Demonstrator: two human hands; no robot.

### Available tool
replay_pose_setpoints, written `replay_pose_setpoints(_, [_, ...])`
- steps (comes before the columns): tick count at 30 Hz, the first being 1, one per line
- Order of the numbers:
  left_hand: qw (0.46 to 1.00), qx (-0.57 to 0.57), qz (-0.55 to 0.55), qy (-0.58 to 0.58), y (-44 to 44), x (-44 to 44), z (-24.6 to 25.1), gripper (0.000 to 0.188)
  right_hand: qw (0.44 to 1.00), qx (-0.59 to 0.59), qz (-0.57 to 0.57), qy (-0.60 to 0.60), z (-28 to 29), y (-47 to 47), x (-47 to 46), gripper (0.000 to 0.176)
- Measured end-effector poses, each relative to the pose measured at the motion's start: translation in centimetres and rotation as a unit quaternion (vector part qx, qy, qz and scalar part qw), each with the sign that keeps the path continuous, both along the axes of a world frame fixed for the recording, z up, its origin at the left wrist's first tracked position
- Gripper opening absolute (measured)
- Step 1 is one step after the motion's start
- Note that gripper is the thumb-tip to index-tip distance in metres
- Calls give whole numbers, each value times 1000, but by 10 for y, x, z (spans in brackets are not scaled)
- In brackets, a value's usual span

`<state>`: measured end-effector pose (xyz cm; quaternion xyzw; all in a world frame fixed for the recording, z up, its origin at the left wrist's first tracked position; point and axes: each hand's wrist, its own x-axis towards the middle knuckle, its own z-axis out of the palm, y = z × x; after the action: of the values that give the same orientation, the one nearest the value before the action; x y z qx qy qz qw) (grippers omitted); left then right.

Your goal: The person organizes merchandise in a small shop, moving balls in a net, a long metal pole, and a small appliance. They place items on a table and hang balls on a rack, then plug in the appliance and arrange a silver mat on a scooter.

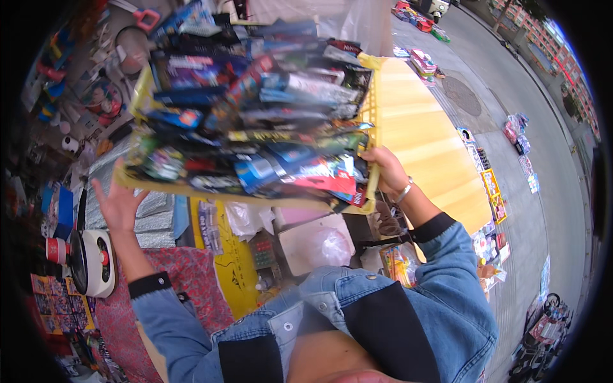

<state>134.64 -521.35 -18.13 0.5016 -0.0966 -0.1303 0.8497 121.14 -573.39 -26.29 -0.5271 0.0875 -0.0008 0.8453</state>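
Observation:
A yellow plastic basket [376, 112] full of shiny foil packets [287, 139] is held up before me, somewhat blurred. My right hand [387, 167] grips its right rim near the lower corner, and a bracelet shows on that wrist. At the basket's lower left corner, my left hand [119, 198] has its fingers spread; whether it touches the basket or supports it I cannot tell, as part of the hand is behind the corner. A red and pink packet [330, 179] lies on top near the lower right.
A pale wooden board [426, 139] lies right of the basket. At the left are a white electric cooker [101, 263] and a red patterned cloth [158, 287]. A clear plastic bag [330, 246] lies below the basket. Goods line the pavement [498, 143] at the right.

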Motion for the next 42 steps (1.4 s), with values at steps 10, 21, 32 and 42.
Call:
replay_pose_setpoints(10, [915,291,-267,84,-246,-8,-131,50,973,-173,-38,151,-69,-210,-80,34])
replay_pose_setpoints(21, [943,149,-246,165,-433,-4,-208,35,929,-165,-315,105,-67,-381,-58,64])
replay_pose_setpoints(32, [936,300,-155,103,-574,54,-213,20,972,21,-151,176,-177,-249,22,81])
replay_pose_setpoints(42, [954,237,-178,45,-541,51,-185,61,927,-66,-336,154,-163,-263,145,45])
